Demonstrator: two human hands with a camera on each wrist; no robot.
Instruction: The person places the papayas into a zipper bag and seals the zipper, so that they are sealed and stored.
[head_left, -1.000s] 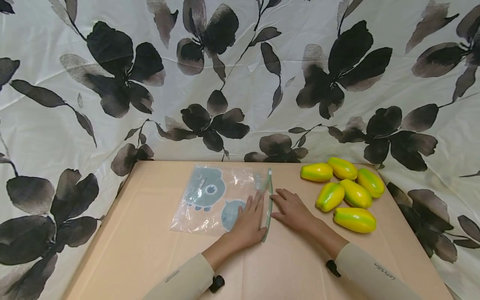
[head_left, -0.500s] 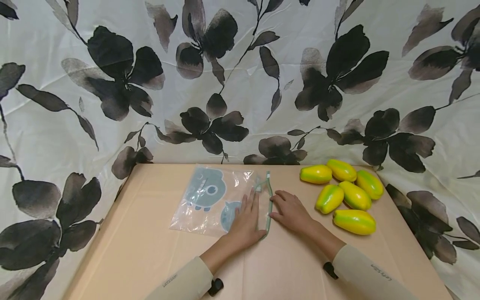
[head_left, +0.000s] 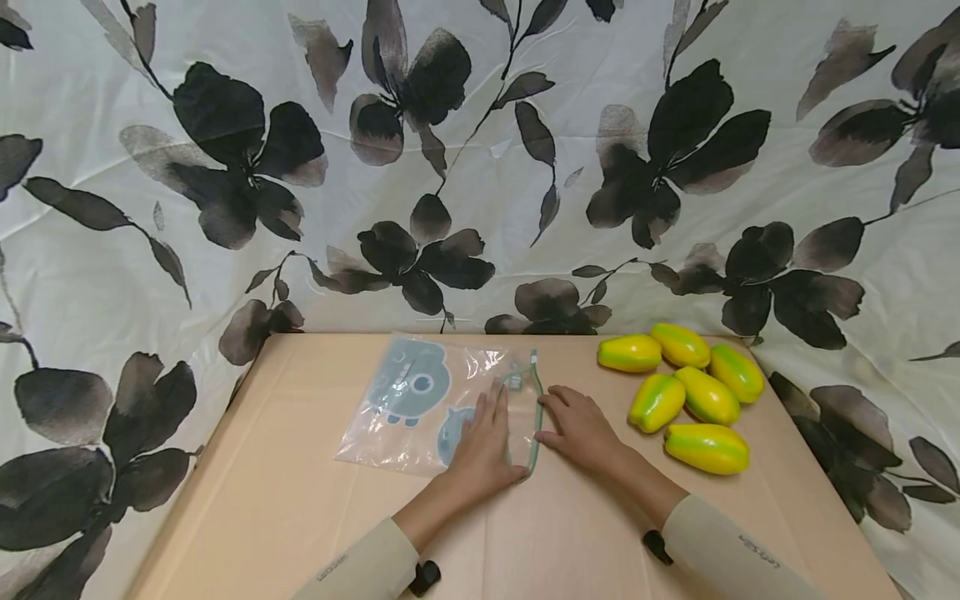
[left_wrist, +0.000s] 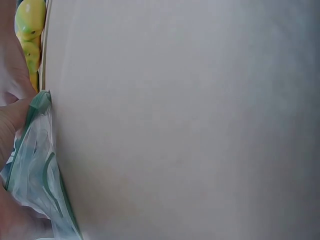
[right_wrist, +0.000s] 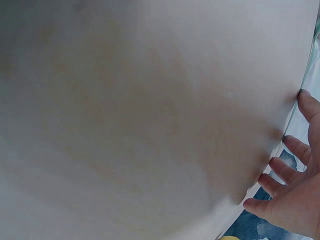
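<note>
A clear plastic zip bag (head_left: pixel 408 387) with blue animal prints lies flat on the cardboard surface, its green-edged mouth (head_left: pixel 535 457) facing right. My left hand (head_left: pixel 480 446) rests on the bag with straight fingers, and its thumb reaches the mouth's near corner. Relaxed fingers of my right hand (head_left: pixel 585 429) touch the green edge from the right. Between the two hands the green edges stand apart, leaving a gap. In the left wrist view the bag's mouth (left_wrist: pixel 37 160) also shows two separated green strips. The right wrist view has the right hand (right_wrist: pixel 295 195) with fingers spread, thumb at the edge.
Several yellow-green papayas (head_left: pixel 705 396) lie grouped to the right of my right hand, at the back right of the cardboard (head_left: pixel 300 517). A floral curtain (head_left: pixel 450 167) hangs behind and at both sides.
The bag's green edges have spread apart, with one strip drawn left beneath my left hand. My left hand has slid slightly left; the right stays at the edge. The head view has tilted a little.
</note>
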